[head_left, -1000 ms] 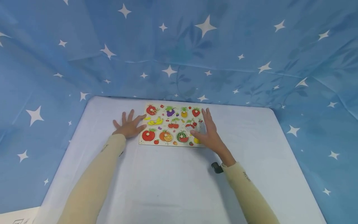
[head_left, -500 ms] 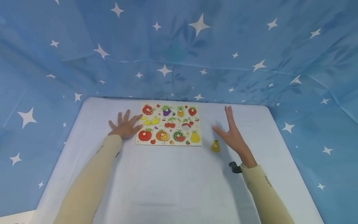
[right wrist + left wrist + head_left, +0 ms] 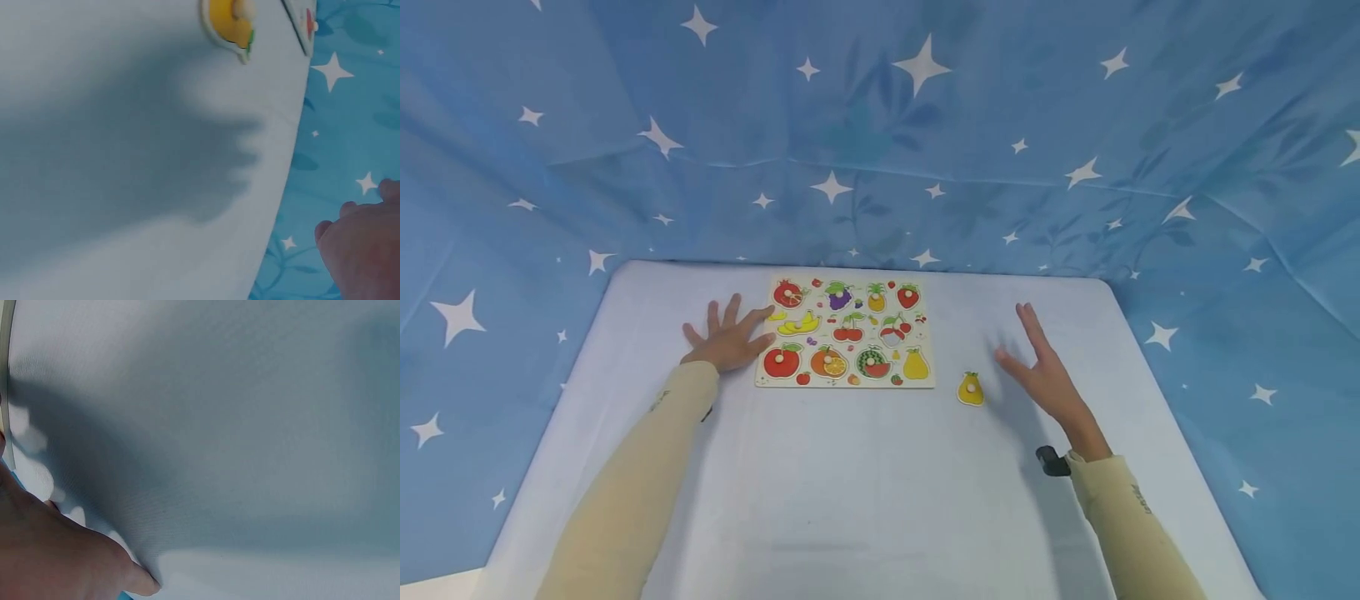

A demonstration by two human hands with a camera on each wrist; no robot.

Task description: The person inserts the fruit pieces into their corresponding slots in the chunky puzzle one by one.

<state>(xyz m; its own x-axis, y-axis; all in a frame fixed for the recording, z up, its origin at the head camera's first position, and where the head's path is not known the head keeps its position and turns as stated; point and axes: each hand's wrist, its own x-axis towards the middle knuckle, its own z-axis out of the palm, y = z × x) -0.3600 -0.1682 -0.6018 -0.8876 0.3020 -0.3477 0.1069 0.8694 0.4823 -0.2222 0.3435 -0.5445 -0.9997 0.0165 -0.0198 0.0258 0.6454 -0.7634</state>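
Observation:
A wooden fruit puzzle board (image 3: 850, 384) lies flat near the far side of the table, with several knobbed fruit pieces in it. My left hand (image 3: 724, 343), fingers spread, touches the board's left edge. At the board's lower right corner, the pear recess (image 3: 916, 364) shows a printed yellow pear and no knob. A yellow pear puzzle piece (image 3: 971, 389) with a small knob lies on the table just right of the board. Further right, my right hand (image 3: 1049, 382) hovers with fingers extended, holding nothing. The right wrist view catches part of the pear piece at its top.
A white cloth covers the table (image 3: 850, 483). Behind it and on both sides hangs a blue curtain (image 3: 820, 100) with white stars. A dark wrist camera (image 3: 1051, 461) sits at my right cuff. Shadows of the hands fall on the cloth.
My right hand has moved right, away from the board. The pear piece now lies on the table, and its recess is uncovered. My left hand has stayed at the board's left edge.

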